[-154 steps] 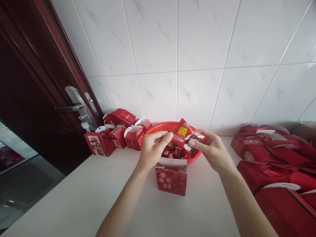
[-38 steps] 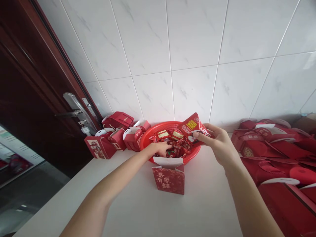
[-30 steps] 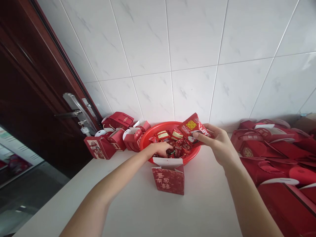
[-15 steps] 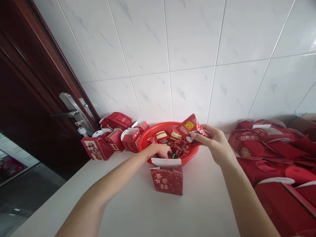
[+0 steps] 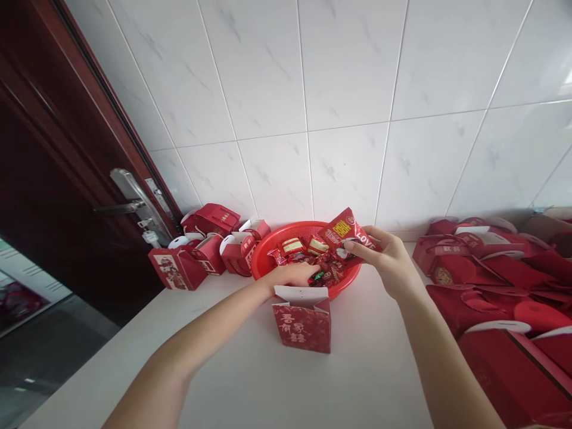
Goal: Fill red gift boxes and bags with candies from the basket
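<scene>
Inside the red plastic basket point(image 5: 353, 277), my left hand point(image 5: 298, 273) reaches among red-wrapped candies point(image 5: 333, 271). Its fingers are bent together and partly hidden; a green-wrapped candy point(image 5: 318, 276) lies right at the fingertips, and what they grip cannot be made out. My right hand point(image 5: 388, 257) pinches a red snack packet point(image 5: 343, 233) printed with a yellow character and "LOVE", tilted over the basket's right side. Just in front of the basket stands an upright red paper box point(image 5: 302, 326) with its white-lined top flap up; its inside is mostly hidden.
Several red gift boxes point(image 5: 179, 268) stand left of the basket on the white table point(image 5: 241, 369). Many more red boxes point(image 5: 500, 369) are packed along the right. A tiled wall point(image 5: 348, 161) rises behind, and a dark door with a metal handle point(image 5: 129, 196) is at left.
My left hand has shifted slightly right within the basket, its fingers now beside the green-wrapped candy. The right hand and its packet have hardly moved.
</scene>
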`<state>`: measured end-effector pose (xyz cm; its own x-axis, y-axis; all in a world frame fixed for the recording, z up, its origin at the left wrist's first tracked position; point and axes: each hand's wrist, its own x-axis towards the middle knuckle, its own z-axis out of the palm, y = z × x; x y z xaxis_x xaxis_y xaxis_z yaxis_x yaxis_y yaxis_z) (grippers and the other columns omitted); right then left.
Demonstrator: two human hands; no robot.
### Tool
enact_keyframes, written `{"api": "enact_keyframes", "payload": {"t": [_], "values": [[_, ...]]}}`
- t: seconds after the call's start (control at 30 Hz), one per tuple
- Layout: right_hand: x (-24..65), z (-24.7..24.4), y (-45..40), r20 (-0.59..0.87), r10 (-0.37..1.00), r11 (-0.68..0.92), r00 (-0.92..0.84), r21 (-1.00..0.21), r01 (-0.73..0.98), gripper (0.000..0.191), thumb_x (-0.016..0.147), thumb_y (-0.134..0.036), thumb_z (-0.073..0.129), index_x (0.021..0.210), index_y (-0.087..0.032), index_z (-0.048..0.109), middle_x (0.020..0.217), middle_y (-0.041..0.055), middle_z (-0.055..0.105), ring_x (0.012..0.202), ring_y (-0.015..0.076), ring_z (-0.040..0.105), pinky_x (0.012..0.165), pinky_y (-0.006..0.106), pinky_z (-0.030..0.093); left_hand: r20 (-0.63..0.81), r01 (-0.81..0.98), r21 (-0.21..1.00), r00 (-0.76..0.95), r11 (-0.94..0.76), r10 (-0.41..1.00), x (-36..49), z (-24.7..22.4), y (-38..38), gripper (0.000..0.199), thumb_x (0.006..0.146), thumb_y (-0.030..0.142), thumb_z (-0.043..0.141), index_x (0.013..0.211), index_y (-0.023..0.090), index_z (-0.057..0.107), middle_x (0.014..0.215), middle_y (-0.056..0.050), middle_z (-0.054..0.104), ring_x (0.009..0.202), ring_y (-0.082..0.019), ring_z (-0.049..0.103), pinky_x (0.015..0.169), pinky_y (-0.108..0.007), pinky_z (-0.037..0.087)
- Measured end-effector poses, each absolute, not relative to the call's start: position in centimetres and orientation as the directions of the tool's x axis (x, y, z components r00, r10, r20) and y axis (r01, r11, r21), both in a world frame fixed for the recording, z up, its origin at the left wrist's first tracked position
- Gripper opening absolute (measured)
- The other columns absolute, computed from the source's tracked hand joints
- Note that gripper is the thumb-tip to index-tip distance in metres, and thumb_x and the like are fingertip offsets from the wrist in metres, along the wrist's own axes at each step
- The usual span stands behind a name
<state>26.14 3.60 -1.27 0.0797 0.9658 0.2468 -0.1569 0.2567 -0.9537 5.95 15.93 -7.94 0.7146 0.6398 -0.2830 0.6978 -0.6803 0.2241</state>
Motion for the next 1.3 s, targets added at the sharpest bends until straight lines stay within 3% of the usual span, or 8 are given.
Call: {"api": "enact_keyframes", "payload": {"t": [0.17, 0.43, 0.6, 0.67, 0.8, 0.93, 1.3], "values": [[26.2, -1.2, 3.7, 0.241, 0.966, 0.253, 0.09, -0.956, -0.152, 0.045, 0.061, -0.046, 0.09, 0.09, -0.016, 0.072, 0.084, 0.0069, 0.077, 0.077, 0.0225, 0.07, 0.071, 0.033, 0.057, -0.352, 0.694, 0.231, 0.713, -0.681, 0.607, 6.0, -8.0, 15.9, 0.063, 0.07, 0.032, 0.069, 0.131, 0.027, 0.054, 0.129, -0.011, 0.064, 0.107, -0.032, 0.064, 0.074, -0.033, 0.05], [26.2, -1.1, 3.6, 0.24, 0.966, 0.251, 0.091, -0.957, -0.146, 0.046, 0.061, -0.046, 0.09, 0.091, -0.016, 0.072, 0.084, 0.0069, 0.077, 0.077, 0.0231, 0.07, 0.071, 0.034, 0.058, -0.25, 0.666, 0.208, 0.745, -0.717, 0.619, 6.5, -8.4, 15.9, 0.036, 0.074, 0.031, 0.065, 0.11, 0.024, 0.064, 0.115, -0.011, 0.069, 0.093, -0.03, 0.068, 0.07, -0.034, 0.049], [26.3, -1.0, 3.6, 0.248, 0.964, 0.259, 0.095, -0.957, -0.131, 0.044, 0.063, -0.046, 0.088, 0.091, -0.016, 0.072, 0.084, 0.0074, 0.076, 0.077, 0.0235, 0.07, 0.072, 0.035, 0.058, -0.276, 0.684, 0.357, 0.728, -0.637, 0.627, 6.5, -7.9, 16.9, 0.032, 0.068, 0.021, 0.065, 0.1, 0.019, 0.067, 0.106, -0.008, 0.071, 0.089, -0.027, 0.067, 0.07, -0.031, 0.049], [26.4, -1.0, 3.6, 0.248, 0.964, 0.259, 0.094, -0.957, -0.131, 0.044, 0.063, -0.046, 0.088, 0.091, -0.016, 0.072, 0.084, 0.0074, 0.076, 0.077, 0.0236, 0.07, 0.072, 0.035, 0.058, -0.226, 0.676, 0.466, 0.715, -0.572, 0.661, 6.3, -7.5, 17.3, 0.031, 0.068, 0.021, 0.066, 0.099, 0.018, 0.067, 0.105, -0.008, 0.072, 0.092, -0.027, 0.067, 0.074, -0.031, 0.05], [26.7, -1.2, 3.7, 0.262, 0.959, 0.273, 0.104, -0.955, -0.114, 0.043, 0.064, -0.046, 0.088, 0.09, -0.016, 0.072, 0.084, 0.0075, 0.076, 0.078, 0.0238, 0.07, 0.073, 0.036, 0.058, -0.079, 0.51, 0.765, 0.68, -0.393, 0.729, 5.6, -6.7, 17.6, 0.041, 0.068, 0.025, 0.07, 0.108, 0.017, 0.066, 0.111, -0.007, 0.073, 0.106, -0.028, 0.065, 0.085, -0.032, 0.051], [26.9, -1.4, 3.9, 0.276, 0.956, 0.286, 0.102, -0.952, -0.109, 0.041, 0.067, -0.046, 0.086, 0.092, -0.016, 0.072, 0.086, 0.008, 0.076, 0.079, 0.0242, 0.07, 0.073, 0.037, 0.058, -0.021, 0.345, 0.901, 0.641, -0.264, 0.767, 5.1, -6.5, 17.5, 0.047, 0.069, 0.029, 0.076, 0.113, 0.018, 0.067, 0.111, -0.006, 0.074, 0.109, -0.027, 0.066, 0.088, -0.034, 0.052], [26.9, -1.4, 3.9, 0.264, 0.958, 0.276, 0.114, -0.954, -0.114, 0.039, 0.066, -0.045, 0.087, 0.089, -0.017, 0.072, 0.085, 0.0075, 0.076, 0.079, 0.025, 0.07, 0.075, 0.038, 0.058, 0.025, 0.419, 0.843, 0.594, -0.336, 0.804, 5.0, -7.2, 18.4, 0.037, 0.068, 0.039, 0.082, 0.094, 0.016, 0.07, 0.1, -0.005, 0.074, 0.099, -0.024, 0.067, 0.087, -0.033, 0.053]]}}
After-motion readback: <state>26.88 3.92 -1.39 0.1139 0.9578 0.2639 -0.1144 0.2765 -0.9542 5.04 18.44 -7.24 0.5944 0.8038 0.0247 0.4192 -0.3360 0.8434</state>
